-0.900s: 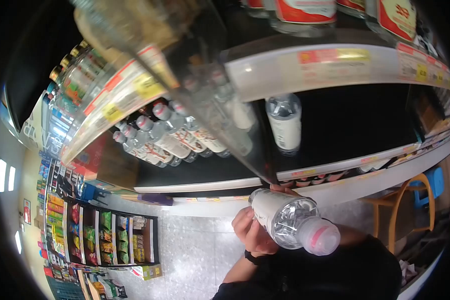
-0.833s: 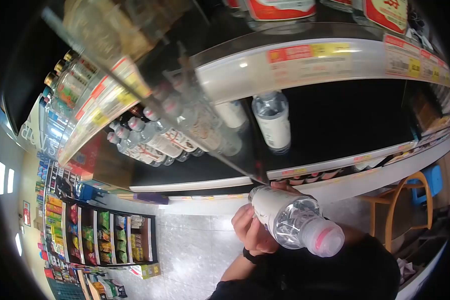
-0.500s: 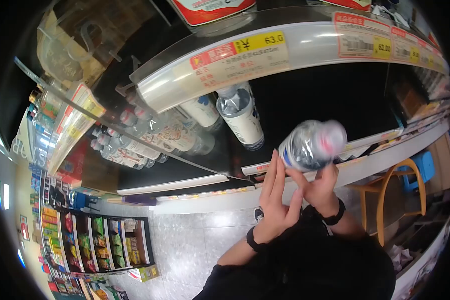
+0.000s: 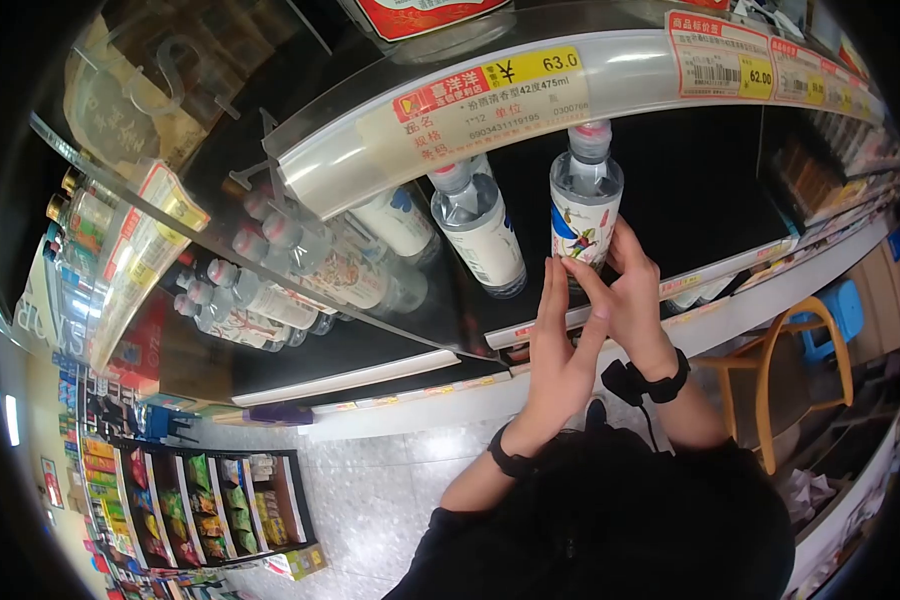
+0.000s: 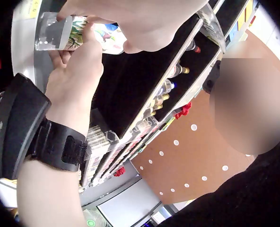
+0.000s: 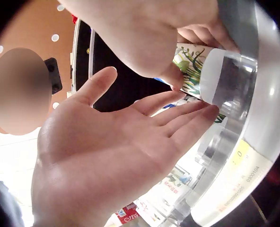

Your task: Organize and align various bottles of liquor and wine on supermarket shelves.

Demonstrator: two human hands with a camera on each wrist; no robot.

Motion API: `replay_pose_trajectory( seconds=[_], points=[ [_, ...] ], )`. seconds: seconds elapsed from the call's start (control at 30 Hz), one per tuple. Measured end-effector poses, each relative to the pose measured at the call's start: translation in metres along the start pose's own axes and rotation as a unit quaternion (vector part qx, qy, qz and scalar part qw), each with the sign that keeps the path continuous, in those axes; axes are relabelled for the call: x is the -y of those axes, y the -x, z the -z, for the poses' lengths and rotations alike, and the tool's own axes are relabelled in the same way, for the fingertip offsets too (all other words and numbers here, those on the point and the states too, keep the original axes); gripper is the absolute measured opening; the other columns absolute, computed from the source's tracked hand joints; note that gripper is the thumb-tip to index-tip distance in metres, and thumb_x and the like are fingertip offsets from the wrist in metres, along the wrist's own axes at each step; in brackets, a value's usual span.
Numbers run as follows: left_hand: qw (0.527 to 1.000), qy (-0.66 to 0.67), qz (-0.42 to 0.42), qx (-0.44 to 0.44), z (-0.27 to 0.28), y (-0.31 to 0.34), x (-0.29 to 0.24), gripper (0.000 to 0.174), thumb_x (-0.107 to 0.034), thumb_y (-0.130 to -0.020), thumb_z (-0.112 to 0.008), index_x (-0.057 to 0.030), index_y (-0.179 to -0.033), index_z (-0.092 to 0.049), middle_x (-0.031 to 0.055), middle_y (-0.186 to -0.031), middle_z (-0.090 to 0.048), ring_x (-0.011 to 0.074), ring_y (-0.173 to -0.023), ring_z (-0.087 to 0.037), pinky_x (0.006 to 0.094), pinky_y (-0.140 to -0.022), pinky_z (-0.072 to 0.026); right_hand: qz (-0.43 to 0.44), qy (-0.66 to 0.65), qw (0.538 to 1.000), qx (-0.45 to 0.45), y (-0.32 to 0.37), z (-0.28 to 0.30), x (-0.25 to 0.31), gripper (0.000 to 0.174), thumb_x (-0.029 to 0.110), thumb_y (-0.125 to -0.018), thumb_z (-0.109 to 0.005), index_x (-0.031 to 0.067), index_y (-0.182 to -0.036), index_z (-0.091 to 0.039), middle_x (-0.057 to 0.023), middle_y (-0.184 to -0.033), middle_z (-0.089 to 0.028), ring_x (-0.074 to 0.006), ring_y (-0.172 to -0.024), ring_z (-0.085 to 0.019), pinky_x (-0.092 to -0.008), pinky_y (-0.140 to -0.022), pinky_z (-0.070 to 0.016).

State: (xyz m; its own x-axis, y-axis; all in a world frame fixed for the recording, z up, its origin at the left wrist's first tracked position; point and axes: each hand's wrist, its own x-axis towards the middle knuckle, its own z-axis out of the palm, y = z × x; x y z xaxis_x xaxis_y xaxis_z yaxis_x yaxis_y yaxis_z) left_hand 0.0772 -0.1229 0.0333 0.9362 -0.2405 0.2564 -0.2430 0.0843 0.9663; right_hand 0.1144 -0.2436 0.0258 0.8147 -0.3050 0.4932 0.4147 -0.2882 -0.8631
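In the head view, a clear bottle [image 4: 588,190] with a pink-topped cap and a white label with a colourful bird stands upright at the shelf opening. My right hand [image 4: 638,300] grips it low down, its thumb across the front of the label. Beside it my left hand [image 4: 562,365] has straight fingers, with the tips right at the lower label. The right wrist view shows the left palm [image 6: 111,142] turned up, its fingertips near the bottle [image 6: 234,85]. In the left wrist view the right thumb [image 5: 90,35] lies on the label.
A similar bottle [image 4: 480,235] stands just to the left on the dark shelf. A clear divider [image 4: 270,270] separates off several more bottles [image 4: 240,300]. The price rail [image 4: 490,110] overhangs the opening. A wooden chair [image 4: 770,370] is at the right, a snack rack [image 4: 210,510] at the lower left.
The bottle has gone from tilted in front of my body, held by both hands, to upright at the shelf. My left hand has let go and straightened its fingers. The view has shifted right.
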Motion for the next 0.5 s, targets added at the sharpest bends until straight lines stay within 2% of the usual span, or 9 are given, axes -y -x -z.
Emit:
replay_pose_trajectory(
  seconds=[0.07, 0.27, 0.33, 0.4, 0.43, 0.5],
  points=[
    [0.999, 0.036, 0.040, 0.010, 0.004, -0.003, 0.000, 0.076, -0.030, -0.102, -0.057, 0.0124, -0.154, -0.020, 0.0355, -0.159, -0.025, 0.0400, -0.150, -0.028, 0.0438, -0.120, -0.0268, 0.011, 0.019, 1.000, -0.007, 0.001, -0.003, -0.006, 0.068, 0.016, -0.084, -0.082, -0.0091, -0.137, -0.048, -0.0260, -0.115, -0.069, -0.0340, -0.106, -0.071, -0.0387, -0.088, -0.0569],
    [0.995, 0.085, 0.053, 0.019, 0.006, -0.004, -0.011, 0.080, -0.025, -0.103, -0.058, 0.0109, -0.157, -0.010, 0.0299, -0.162, -0.022, 0.0337, -0.151, -0.024, 0.0420, -0.122, -0.0206, 0.027, 0.047, 0.998, -0.021, -0.002, -0.009, -0.005, 0.069, 0.019, -0.083, -0.081, -0.0070, -0.138, -0.049, -0.0281, -0.116, -0.068, -0.0407, -0.106, -0.070, -0.0416, -0.087, -0.0572],
    [0.995, 0.079, 0.057, 0.029, 0.004, -0.005, -0.016, 0.081, -0.023, -0.103, -0.058, 0.0099, -0.157, -0.007, 0.0281, -0.162, -0.022, 0.0324, -0.151, -0.025, 0.0412, -0.122, -0.0215, 0.036, 0.055, 0.997, -0.032, -0.001, -0.008, 0.003, 0.070, 0.020, -0.083, -0.081, -0.0065, -0.139, -0.048, -0.0288, -0.117, -0.067, -0.0420, -0.105, -0.070, -0.0422, -0.086, -0.0577],
    [0.991, 0.123, 0.047, 0.033, 0.001, -0.004, -0.020, 0.082, -0.021, -0.103, -0.058, 0.0071, -0.159, -0.005, 0.0267, -0.161, -0.025, 0.0316, -0.150, -0.028, 0.0409, -0.121, -0.0235, -0.020, 0.147, 0.989, 0.006, 0.000, -0.001, 0.023, 0.068, 0.010, -0.084, -0.079, -0.0034, -0.143, -0.046, -0.0267, -0.113, -0.070, -0.0362, -0.107, -0.071, -0.0394, -0.091, -0.0573],
    [0.991, 0.121, 0.039, 0.031, 0.001, -0.004, -0.019, 0.082, -0.019, -0.103, -0.057, 0.0038, -0.160, -0.002, 0.0253, -0.160, -0.029, 0.0309, -0.148, -0.031, 0.0408, -0.119, -0.0264, 0.013, 0.176, 0.984, -0.015, 0.003, 0.001, 0.027, 0.068, 0.014, -0.084, -0.080, -0.0013, -0.143, -0.048, -0.0292, -0.110, -0.069, -0.0414, -0.104, -0.070, -0.0411, -0.086, -0.0585],
    [0.992, 0.109, 0.047, 0.051, 0.002, -0.006, -0.023, 0.082, -0.019, -0.103, -0.057, 0.0029, -0.160, -0.001, 0.0253, -0.160, -0.029, 0.0309, -0.149, -0.030, 0.0410, -0.119, -0.0268, 0.026, 0.166, 0.986, -0.016, 0.006, 0.007, 0.033, 0.066, 0.015, -0.085, -0.079, -0.0025, -0.141, -0.049, -0.0300, -0.111, -0.069, -0.0431, -0.101, -0.070, -0.0427, -0.083, -0.0592]
  ],
)
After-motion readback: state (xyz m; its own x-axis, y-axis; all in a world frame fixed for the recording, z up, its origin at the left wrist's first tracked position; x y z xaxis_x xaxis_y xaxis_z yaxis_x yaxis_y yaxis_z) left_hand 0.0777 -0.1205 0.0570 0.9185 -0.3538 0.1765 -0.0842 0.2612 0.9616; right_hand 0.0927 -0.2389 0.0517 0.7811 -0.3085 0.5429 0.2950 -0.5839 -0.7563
